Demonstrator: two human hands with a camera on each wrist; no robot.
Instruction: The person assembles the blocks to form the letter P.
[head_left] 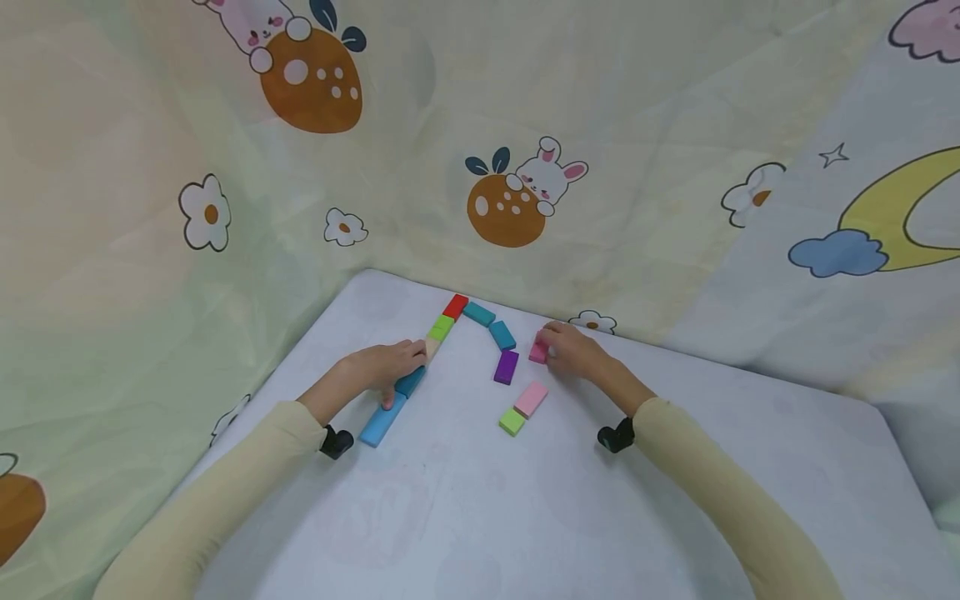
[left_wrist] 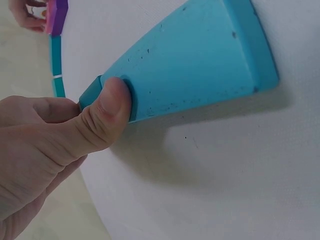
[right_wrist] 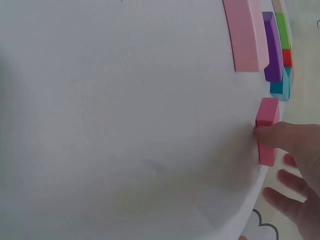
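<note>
My left hand [head_left: 386, 367] rests along a slanting row of blocks. Its thumb touches the long light blue block [head_left: 381, 423] beside its joint with a darker blue block [head_left: 410, 381]. The fingertips lie at the pale wooden block [head_left: 432, 347] further up. In the left wrist view the thumb [left_wrist: 112, 102] lies against the light blue block [left_wrist: 195, 55]. My right hand [head_left: 573, 352] pinches a dark pink block [head_left: 537, 350] near the table's far edge. In the right wrist view its thumb is on the near face of that pink block [right_wrist: 268, 114].
The slanting row continues with a green block [head_left: 441, 327] and a red block [head_left: 455, 306]. From there two teal blocks [head_left: 478, 314] and a purple block [head_left: 506, 367] curve right. A light pink block [head_left: 531, 399] adjoins a lime block [head_left: 512, 422] on the white table [head_left: 480, 525].
</note>
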